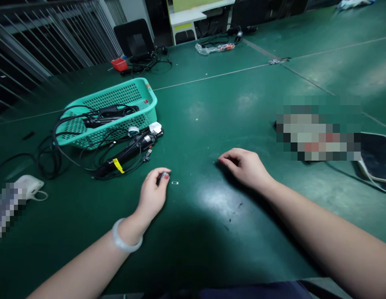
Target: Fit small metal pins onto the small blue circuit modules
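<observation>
My left hand (pixel 151 192), with a pale bangle (pixel 126 241) at the wrist, is closed around a small grey piece (pixel 164 175) that shows between thumb and fingers. Just right of its fingertips, a tiny white rectangular piece (pixel 175 182) with a dark middle lies flat on the green table (pixel 186 241). My right hand (pixel 246 168) rests low over the table farther right, thumb and fingers pressed together at the tips. Whatever that pinch holds, if anything, is too small to make out.
Left of centre stands a turquoise basket (pixel 151 104) with black corded devices inside. A black corded tool (pixel 130 151) with a yellow tag lies before it. A blurred-out object (pixel 314 137) and a dark-screened device (pixel 378 155) sit at right. A white item (pixel 29 186) is at left.
</observation>
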`<move>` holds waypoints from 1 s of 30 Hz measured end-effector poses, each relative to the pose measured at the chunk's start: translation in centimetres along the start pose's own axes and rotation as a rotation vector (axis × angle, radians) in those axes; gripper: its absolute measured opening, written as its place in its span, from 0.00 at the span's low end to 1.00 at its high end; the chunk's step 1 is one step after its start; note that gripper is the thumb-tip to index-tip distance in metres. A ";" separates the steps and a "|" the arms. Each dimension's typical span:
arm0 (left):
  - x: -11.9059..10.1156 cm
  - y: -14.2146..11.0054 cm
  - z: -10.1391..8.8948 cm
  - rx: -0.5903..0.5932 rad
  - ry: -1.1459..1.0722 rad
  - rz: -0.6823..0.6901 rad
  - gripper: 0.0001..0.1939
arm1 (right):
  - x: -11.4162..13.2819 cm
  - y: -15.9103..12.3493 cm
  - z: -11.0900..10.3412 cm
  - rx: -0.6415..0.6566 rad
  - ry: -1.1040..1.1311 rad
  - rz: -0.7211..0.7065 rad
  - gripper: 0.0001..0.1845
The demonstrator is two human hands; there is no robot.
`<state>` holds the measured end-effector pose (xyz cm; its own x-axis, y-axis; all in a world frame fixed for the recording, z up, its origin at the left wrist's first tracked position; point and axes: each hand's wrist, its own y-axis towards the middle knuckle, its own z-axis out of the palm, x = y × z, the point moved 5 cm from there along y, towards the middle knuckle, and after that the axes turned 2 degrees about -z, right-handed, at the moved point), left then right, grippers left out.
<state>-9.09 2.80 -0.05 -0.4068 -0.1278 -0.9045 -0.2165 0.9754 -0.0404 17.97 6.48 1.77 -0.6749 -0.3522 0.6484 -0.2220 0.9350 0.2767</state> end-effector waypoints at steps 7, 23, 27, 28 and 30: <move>-4.1 0.6 10.0 0.240 -0.463 -0.032 0.05 | 0.1 -0.1 0.6 0.067 -0.009 -0.031 0.10; -3.1 -0.1 9.7 0.239 -0.775 -0.247 0.07 | 0.9 -0.7 2.7 0.299 -0.102 -0.088 0.08; -3.0 0.1 9.8 0.268 -0.751 -0.256 0.09 | 1.2 -0.7 2.9 0.296 -0.118 -0.122 0.11; -3.0 0.1 9.9 0.278 -0.742 -0.258 0.09 | 1.2 -0.7 2.8 0.291 -0.113 -0.130 0.11; -3.0 0.1 10.0 0.301 -0.714 -0.262 0.10 | 1.3 -0.7 2.5 0.272 -0.088 -0.148 0.09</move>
<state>0.94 5.03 -1.60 0.3097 -0.3122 -0.8981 0.0628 0.9492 -0.3083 15.46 5.50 0.69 -0.6768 -0.4912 0.5484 -0.4943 0.8552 0.1559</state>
